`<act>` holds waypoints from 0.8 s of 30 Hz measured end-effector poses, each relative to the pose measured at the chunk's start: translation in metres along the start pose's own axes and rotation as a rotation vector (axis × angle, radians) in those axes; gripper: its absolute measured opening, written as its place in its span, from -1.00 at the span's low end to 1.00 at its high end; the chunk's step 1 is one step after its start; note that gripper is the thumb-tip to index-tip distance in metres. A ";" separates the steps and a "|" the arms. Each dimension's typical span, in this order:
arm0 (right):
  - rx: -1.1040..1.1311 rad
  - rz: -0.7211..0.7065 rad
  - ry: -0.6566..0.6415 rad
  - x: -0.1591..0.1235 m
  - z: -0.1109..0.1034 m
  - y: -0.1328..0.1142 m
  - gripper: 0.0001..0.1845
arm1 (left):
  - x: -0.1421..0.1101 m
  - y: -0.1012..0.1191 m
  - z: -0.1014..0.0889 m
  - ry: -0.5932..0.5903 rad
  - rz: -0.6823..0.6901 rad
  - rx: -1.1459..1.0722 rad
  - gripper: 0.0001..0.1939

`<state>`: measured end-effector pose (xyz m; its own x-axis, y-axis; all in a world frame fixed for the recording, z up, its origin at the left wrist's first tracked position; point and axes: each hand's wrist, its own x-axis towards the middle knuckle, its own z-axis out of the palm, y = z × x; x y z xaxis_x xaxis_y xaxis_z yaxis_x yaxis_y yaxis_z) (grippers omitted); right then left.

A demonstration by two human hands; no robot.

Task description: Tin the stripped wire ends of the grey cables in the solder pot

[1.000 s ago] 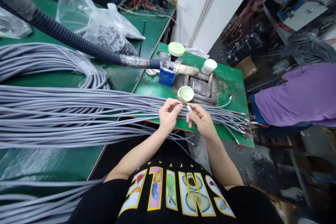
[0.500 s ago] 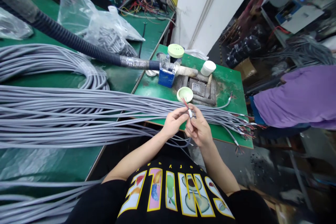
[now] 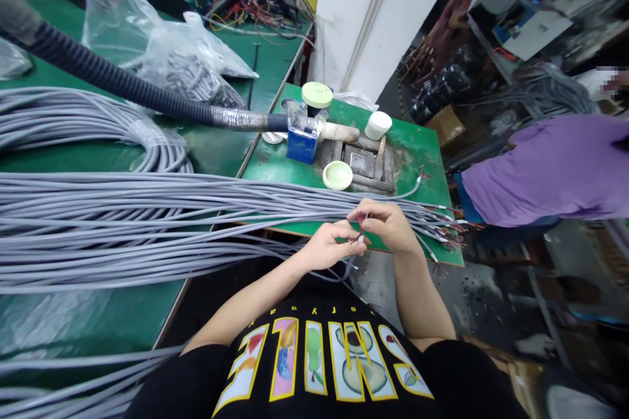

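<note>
At the bench's near edge, the left hand and right hand meet, both pinched on the end of one grey cable, whose red and blue wires stick up between the fingertips. The cable loops down below the hands, off the bench. Just behind the hands lies the cable bundle, spread across the bench, its stripped ends fanning out to the right. Beyond it stand a green lid, a blue box, a white jar and a black hose.
</note>
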<state>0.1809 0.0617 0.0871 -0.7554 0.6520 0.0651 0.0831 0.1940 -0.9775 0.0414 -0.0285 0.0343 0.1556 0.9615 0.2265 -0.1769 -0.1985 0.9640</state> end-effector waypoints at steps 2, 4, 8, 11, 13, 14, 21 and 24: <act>0.061 -0.037 0.029 0.004 0.007 0.002 -0.87 | -0.002 0.002 -0.002 -0.048 -0.016 -0.001 -0.70; 0.142 -0.065 0.120 0.010 0.013 0.007 -0.85 | -0.003 0.003 -0.005 -0.060 -0.040 -0.020 -0.69; 0.402 -0.100 0.339 0.022 0.012 0.014 -0.78 | -0.005 0.002 -0.010 -0.030 -0.072 -0.120 -0.71; 0.478 -0.113 0.449 0.024 -0.001 0.017 -0.78 | -0.005 -0.003 -0.010 -0.021 -0.150 -0.208 -0.67; 0.340 -0.041 0.337 0.021 -0.009 0.017 -0.82 | -0.005 -0.007 -0.009 0.007 -0.174 -0.239 -0.64; 0.255 0.015 0.237 0.018 -0.011 0.017 -0.84 | -0.004 -0.010 -0.009 0.019 -0.174 -0.245 -0.64; 0.131 0.068 0.064 0.017 0.006 0.010 -0.87 | -0.004 -0.018 -0.010 0.046 -0.210 -0.297 -0.64; 0.124 -0.019 0.213 0.020 0.013 0.013 -0.88 | -0.004 -0.016 -0.011 0.126 -0.204 -0.363 -0.65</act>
<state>0.1587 0.0677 0.0732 -0.6011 0.7913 0.1118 -0.0205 0.1246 -0.9920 0.0327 -0.0272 0.0163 0.1071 0.9942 -0.0039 -0.4884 0.0560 0.8708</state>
